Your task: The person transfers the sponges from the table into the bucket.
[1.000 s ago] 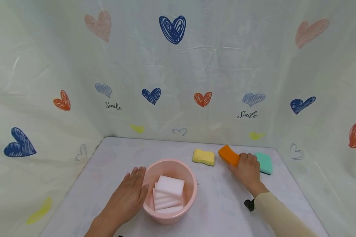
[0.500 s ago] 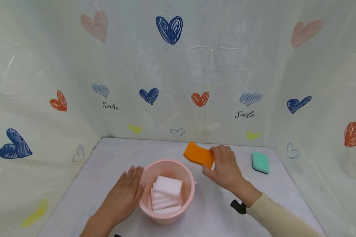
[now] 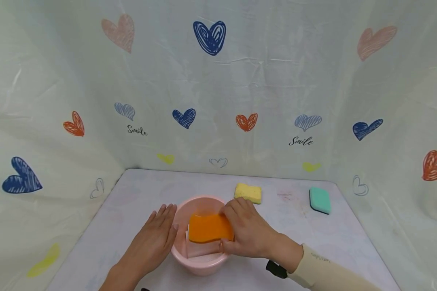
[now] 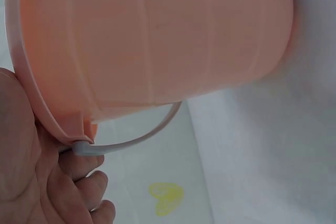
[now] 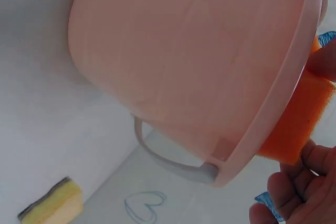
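A pink bucket (image 3: 200, 266) with a grey handle (image 4: 131, 142) stands on the table. Over its mouth, my right hand (image 3: 253, 234) pinches an orange sponge (image 3: 208, 228) by its right end, thumb on the near side and fingers on the far side. White sponges (image 3: 200, 248) lie stacked inside the bucket, partly hidden under the orange one. My left hand (image 3: 151, 240) rests with straight fingers against the left of the bucket's rim; in the left wrist view its palm lies at the rim beside the handle joint.
A yellow sponge (image 3: 248, 192) lies behind the bucket to the right, its dark underside showing in the right wrist view. Farther right is a turquoise sponge (image 3: 319, 200) with a dark base. A curtain (image 3: 218, 81) printed with hearts hangs around the table (image 3: 138, 190).
My right hand has carried the orange sponge from the right side of the table leftward, past the yellow sponge, to over the bucket. My left hand has stayed at the rim.
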Tool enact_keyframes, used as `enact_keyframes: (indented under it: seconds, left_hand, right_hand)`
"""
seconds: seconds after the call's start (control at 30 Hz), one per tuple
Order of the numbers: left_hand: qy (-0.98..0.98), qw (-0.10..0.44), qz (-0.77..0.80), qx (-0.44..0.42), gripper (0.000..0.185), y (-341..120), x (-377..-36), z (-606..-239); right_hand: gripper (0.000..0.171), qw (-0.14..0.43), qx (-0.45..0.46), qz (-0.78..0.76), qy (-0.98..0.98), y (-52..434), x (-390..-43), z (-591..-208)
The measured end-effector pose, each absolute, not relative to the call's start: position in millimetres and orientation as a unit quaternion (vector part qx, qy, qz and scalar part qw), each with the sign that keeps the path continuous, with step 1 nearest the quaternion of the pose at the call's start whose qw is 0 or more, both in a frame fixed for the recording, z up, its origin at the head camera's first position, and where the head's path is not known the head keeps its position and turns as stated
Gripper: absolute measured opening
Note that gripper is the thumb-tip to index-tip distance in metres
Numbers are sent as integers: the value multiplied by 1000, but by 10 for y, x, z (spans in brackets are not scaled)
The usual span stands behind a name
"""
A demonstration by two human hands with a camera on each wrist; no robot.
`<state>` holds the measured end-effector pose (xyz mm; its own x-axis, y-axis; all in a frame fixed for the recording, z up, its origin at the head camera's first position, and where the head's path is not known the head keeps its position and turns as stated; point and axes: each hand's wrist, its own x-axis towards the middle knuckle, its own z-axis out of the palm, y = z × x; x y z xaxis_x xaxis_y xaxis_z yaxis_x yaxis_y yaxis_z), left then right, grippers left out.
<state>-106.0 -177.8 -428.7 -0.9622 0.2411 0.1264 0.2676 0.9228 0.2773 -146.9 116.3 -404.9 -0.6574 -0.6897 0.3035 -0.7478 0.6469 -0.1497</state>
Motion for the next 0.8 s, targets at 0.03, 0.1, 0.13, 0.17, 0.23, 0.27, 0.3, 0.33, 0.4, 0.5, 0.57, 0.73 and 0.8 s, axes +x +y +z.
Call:
enact_keyframes:
  seconds: [0.03,0.1,0.13,0.17,0.23,0.27,0.3,0.33,0.4,0.5,0.57,0.73,0.8]
  left_hand:
    - [-980,40,-147,-127,59,-1777,-1060,-4281]
    - [-981,29,-146,-122,60,-1773,-1060,-4271]
    - [-981,25,-147,-120,61,-1773,-1061,-4264]
    - [-982,21,-147,-118,61,-1772,-1062,-4261]
    - [-982,19,-147,-118,61,-1772,-1065,-4259]
    - [-982,21,-148,-119,61,-1774,-1066,-4263]
    - [-981,23,-149,-120,61,-1777,-1067,-4264]
    - [-981,24,-149,-121,61,-1779,-1068,-4267]
    - [-981,27,-151,-123,60,-1784,-1067,-4276]
    - [-980,24,-157,-121,61,-1788,-1068,-4285]
    - [-980,19,-162,-118,61,-1788,-1071,-4289]
    - [-980,9,-166,-113,61,-1779,-1070,-4286]
    - [-980,9,-166,-113,61,-1778,-1067,-4283]
  right_hand:
    - [53,100,404,130,-900,1149,-1455,-4052]
    - [52,86,411,124,-899,1126,-1439,-4060]
    - [52,81,414,119,-899,1116,-1435,-4063]
    - [51,77,415,117,-899,1108,-1434,-4066]
    - [51,69,418,114,-899,1090,-1435,-4071]
    - [51,63,418,114,-899,1080,-1436,-4074]
    - [51,59,418,116,-899,1070,-1436,-4076]
    - [51,55,419,118,-899,1060,-1434,-4077]
    - [51,46,421,121,-898,1041,-1433,-4082]
    - [52,39,428,119,-895,1024,-1439,-4091]
    - [53,31,430,115,-895,1024,-1447,-4094]
    - [52,18,431,115,-895,1044,-1451,-4112]
    - [51,17,431,119,-894,1049,-1451,-4122]
